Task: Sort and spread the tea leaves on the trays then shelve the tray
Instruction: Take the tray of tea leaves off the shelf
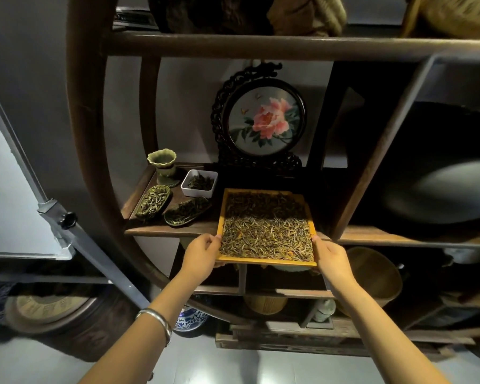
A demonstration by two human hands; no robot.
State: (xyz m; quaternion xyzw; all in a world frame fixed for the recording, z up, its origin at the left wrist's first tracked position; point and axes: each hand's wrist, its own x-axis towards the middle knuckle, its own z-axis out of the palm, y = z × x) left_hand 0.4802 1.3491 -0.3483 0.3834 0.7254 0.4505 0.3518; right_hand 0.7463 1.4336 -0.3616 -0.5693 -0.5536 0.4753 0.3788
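Tray (266, 263) of tea leaves (266, 239), gripped by left hand (200, 254) and right hand (333, 259), points lengthwise into shelf (172, 231).

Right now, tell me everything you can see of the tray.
The tray is square, with a raised yellow wooden-looking rim, filled edge to edge with a thin layer of dry tea leaves. Its far half lies in shadow over the shelf; its near half juts past the edge. The left hand and right hand grip its near corners.

Ahead: we see the round flower screen (262, 117) blocking the shelf (172, 230) behind the tray (266, 262).
Left: leaf dishes (186, 210) crowd us.
Right: perhaps free; too dark.
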